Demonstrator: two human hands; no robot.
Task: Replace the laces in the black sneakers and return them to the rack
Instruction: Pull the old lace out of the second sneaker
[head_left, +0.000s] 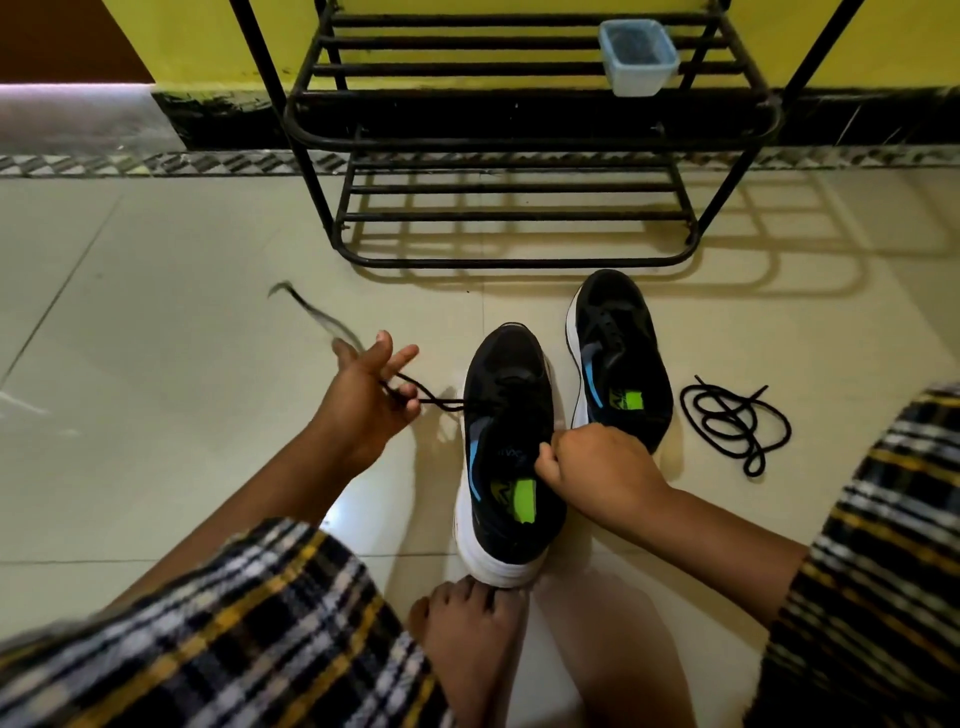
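Left hand (363, 395) pinches black lace (431, 402) drawn sideways from near sneaker (506, 447); right hand (597, 467) grips its collar. Second sneaker (618, 358) and loose lace (732, 423) lie beside, rack (519, 130) behind.

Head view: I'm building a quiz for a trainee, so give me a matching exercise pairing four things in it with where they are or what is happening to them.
Things:
1. loose lace
2. plastic tub
3. near sneaker
4. far sneaker

States:
A. on a rack shelf
B. coiled on the floor, right of the shoes
C. standing untouched just before the rack
D. held at the collar by the right hand, its lace pulled sideways by the left hand

Pairs: 1-B, 2-A, 3-D, 4-C
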